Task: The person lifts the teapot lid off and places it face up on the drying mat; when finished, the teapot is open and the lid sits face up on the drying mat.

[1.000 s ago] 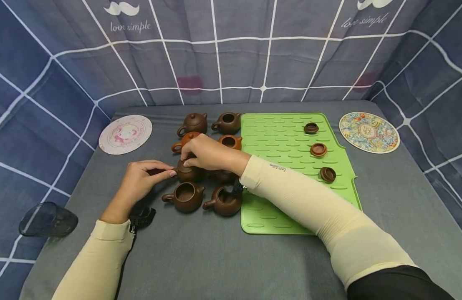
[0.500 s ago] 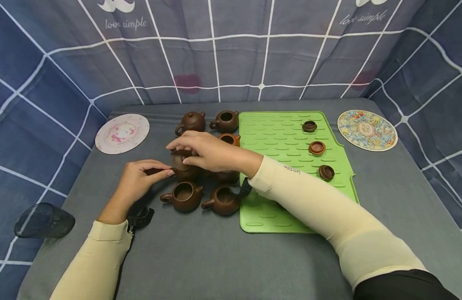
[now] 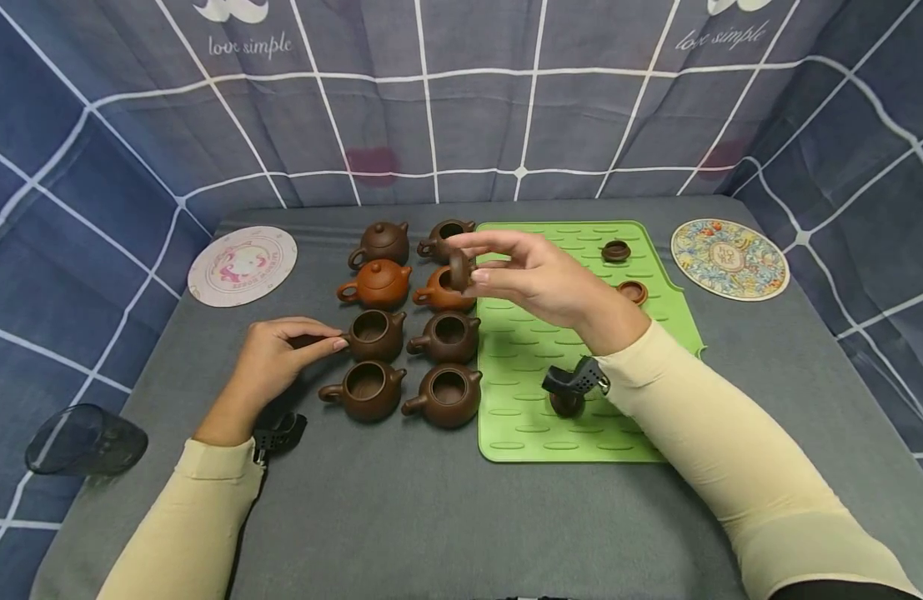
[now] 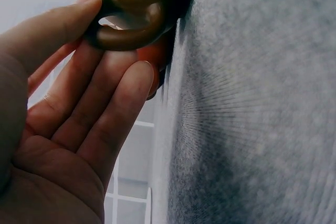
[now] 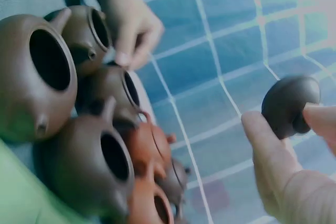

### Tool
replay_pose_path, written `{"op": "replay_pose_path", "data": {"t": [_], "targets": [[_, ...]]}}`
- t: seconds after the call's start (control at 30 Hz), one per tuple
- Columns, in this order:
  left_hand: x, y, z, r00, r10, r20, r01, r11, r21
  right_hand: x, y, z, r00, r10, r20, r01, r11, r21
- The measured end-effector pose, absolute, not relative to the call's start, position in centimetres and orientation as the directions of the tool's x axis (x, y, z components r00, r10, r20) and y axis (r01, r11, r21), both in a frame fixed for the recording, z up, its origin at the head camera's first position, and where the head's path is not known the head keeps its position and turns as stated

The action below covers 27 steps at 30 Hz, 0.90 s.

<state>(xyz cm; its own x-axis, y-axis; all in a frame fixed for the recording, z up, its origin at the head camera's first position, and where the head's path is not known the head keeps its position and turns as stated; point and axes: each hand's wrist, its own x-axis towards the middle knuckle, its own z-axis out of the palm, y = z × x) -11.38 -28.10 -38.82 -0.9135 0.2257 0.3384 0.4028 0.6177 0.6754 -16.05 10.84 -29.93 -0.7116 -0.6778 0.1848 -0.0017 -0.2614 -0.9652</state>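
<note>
My left hand (image 3: 281, 358) pinches the handle of a dark brown, lidless teapot (image 3: 389, 346) in the left column; the left wrist view shows thumb and fingers at the looped handle (image 4: 128, 39). Over the orange open teapot (image 3: 431, 296), my right hand (image 3: 544, 279) holds a dark brown teapot lid (image 3: 459, 268) on edge between thumb and fingers. In the right wrist view that lid (image 5: 289, 106) is gripped by its knob side, well apart from the pots. An orange lidded teapot (image 3: 382, 283) stands just behind the one my left hand holds.
Several other brown teapots (image 3: 448, 396) stand close together in two columns. Beside them lies a green mat (image 3: 521, 433) with lids on it, such as a dark lid (image 3: 615, 251). Round coasters (image 3: 243, 265) lie at both sides. A dark glass (image 3: 86, 439) is at left.
My right hand has lifted the lid off the teapot that my left hand holds and carried it right and back. The pot's opening now shows. My left hand has stayed on the handle.
</note>
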Motion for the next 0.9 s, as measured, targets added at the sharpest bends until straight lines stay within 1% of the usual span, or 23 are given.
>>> {"op": "replay_pose_path", "data": {"t": [0.03, 0.13, 0.27, 0.4, 0.5, 0.63, 0.77, 0.9], "targets": [[-11.4, -28.1, -38.8, -0.915, 0.225, 0.336, 0.4, 0.619, 0.676, -16.0, 11.8, -30.2, -0.735, -0.656, 0.172, 0.034, -0.289, -0.957], [-11.4, -28.1, -38.7, -0.918, 0.221, 0.33, 0.393, 0.623, 0.676, -15.7, 14.3, -31.0, -0.795, -0.596, 0.113, 0.066, -0.271, -0.96], [-11.5, -28.1, -38.6, -0.918, 0.221, 0.328, 0.391, 0.63, 0.671, -14.7, 16.3, -32.2, -0.86, -0.511, 0.005, 0.092, -0.166, -0.982], [-11.5, -28.1, -38.6, -0.916, 0.224, 0.332, 0.395, 0.635, 0.663, -13.6, 17.2, -33.4, -0.899, -0.434, -0.061, 0.112, -0.093, -0.989], [-11.4, -28.1, -38.7, -0.916, 0.225, 0.333, 0.397, 0.635, 0.663, -13.2, 17.7, -34.5, -0.922, -0.38, -0.081, 0.082, 0.012, -0.997], [-11.3, -27.9, -38.8, -0.913, 0.226, 0.338, 0.402, 0.632, 0.662, -13.0, 18.4, -35.7, -0.941, -0.325, -0.094, 0.028, 0.202, -0.979], [-11.3, -27.8, -38.8, -0.912, 0.225, 0.342, 0.404, 0.635, 0.659, -12.7, 18.9, -36.8, -0.949, -0.31, -0.061, -0.064, 0.377, -0.924], [-11.3, -27.9, -38.8, -0.913, 0.22, 0.344, 0.401, 0.636, 0.659, -12.4, 19.0, -37.7, -0.949, -0.315, -0.016, -0.145, 0.48, -0.865]]}}
